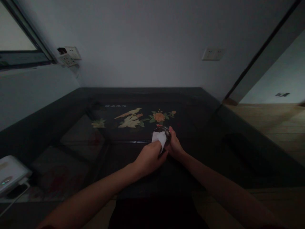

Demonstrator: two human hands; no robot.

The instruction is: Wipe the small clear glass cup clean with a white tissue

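Pinching a white tissue (159, 137) in my left hand (149, 159), I press it on the glass dish (166, 131) my right hand (175, 145) grips just beyond.

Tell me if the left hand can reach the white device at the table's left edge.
Probably yes: no object lies between left hand and white device, though its fingers hold a tissue.

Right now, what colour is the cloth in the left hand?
White; the cloth shows best in the head view.
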